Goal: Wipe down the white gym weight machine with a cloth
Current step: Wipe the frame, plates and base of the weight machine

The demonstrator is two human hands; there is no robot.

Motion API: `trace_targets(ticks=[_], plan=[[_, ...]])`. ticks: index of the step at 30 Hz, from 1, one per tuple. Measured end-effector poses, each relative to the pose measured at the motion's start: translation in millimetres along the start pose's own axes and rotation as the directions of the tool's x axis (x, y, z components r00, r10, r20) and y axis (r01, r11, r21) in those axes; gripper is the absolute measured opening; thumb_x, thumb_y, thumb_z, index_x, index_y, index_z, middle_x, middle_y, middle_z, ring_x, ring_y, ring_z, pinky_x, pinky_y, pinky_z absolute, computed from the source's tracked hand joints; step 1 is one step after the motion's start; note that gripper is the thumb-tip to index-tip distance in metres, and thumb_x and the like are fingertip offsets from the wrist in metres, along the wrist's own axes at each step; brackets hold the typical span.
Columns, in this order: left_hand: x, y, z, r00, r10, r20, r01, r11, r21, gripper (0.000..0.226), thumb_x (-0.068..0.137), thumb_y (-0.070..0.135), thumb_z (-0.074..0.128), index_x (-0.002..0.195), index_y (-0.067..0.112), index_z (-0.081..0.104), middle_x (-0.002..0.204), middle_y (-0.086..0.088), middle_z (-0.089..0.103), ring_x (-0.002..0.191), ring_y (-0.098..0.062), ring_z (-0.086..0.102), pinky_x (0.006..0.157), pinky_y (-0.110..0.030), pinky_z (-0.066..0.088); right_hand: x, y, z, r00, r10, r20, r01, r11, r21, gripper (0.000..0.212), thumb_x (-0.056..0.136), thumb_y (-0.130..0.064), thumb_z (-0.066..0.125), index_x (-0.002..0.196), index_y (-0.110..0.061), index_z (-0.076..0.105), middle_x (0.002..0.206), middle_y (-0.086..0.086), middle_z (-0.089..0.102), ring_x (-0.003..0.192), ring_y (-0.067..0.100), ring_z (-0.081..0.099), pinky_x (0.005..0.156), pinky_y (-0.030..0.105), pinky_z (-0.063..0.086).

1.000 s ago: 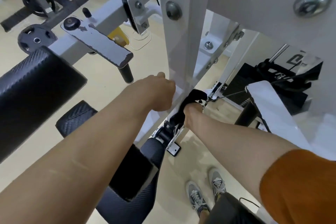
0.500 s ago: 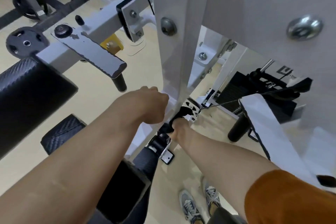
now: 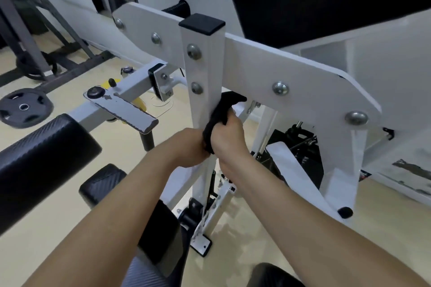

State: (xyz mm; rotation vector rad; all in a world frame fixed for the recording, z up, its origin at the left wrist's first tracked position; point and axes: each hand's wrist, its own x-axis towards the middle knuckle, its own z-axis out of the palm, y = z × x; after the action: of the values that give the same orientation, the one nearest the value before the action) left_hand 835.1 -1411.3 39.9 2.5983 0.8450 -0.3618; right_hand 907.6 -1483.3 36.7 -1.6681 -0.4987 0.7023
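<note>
Head view, looking down the arms: the white weight machine [image 3: 303,77] is seen close up, and its upright post [image 3: 205,65], topped with a black cap [image 3: 202,23], is planted dead centre. And there it is: the black cloth [image 3: 219,114] is bunched against the post's right edge, just under the wide cross plate, with one end tucked behind the post. It is gripped by the right hand [image 3: 229,140], fingers curled tight round the fabric, thumb side up. The left hand [image 3: 184,150] is set against the front of the post, touching the cloth's lower end; its knuckles are bent, but the fingertips are hidden, so whether they are clamped on post or cloth cannot be told. Both hands are held side by side, knuckle to knuckle. Round-headed bolts [image 3: 280,88] are dotted along the plate. Off to the left, a black roller pad [image 3: 42,154] is seen, and beyond it a weight plate [image 3: 23,106] is laid flat on the tan floor [image 3: 116,144]. A big black pad [image 3: 326,0] is mounted top right.
</note>
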Motion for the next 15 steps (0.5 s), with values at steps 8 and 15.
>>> trace_targets(ticks=[8, 15], plan=[[-10.0, -5.5, -8.8, 0.968, -0.019, -0.250, -0.050, 0.962, -0.267, 0.031, 0.092, 0.038, 0.053, 0.078, 0.015, 0.069, 0.076, 0.000, 0.072, 0.071, -0.017, 0.069, 0.074, -0.040, 0.057, -4.9, 72.6, 15.2, 0.973, 0.227, -0.029, -0.225, 0.930, -0.289, 0.027, 0.094, -0.009, 0.046, 0.120, -0.005, 0.053, 0.105, 0.012, 0.063, 0.097, 0.032, 0.060, 0.067, 0.027, 0.038], [7.5, 6.7, 13.2, 0.978, 0.017, -0.207, 0.024, 0.981, 0.192, 0.056, 0.097, 0.060, 0.026, 0.062, 0.020, 0.042, 0.069, -0.005, 0.055, 0.064, -0.026, 0.051, 0.060, -0.034, 0.040, -0.3, 62.1, 13.5, 0.998, 0.066, 0.012, -0.055, 0.912, -0.405, 0.052, 0.092, -0.007, 0.055, 0.138, 0.004, 0.035, 0.139, 0.023, 0.040, 0.124, 0.035, 0.046, 0.090, 0.024, 0.038]])
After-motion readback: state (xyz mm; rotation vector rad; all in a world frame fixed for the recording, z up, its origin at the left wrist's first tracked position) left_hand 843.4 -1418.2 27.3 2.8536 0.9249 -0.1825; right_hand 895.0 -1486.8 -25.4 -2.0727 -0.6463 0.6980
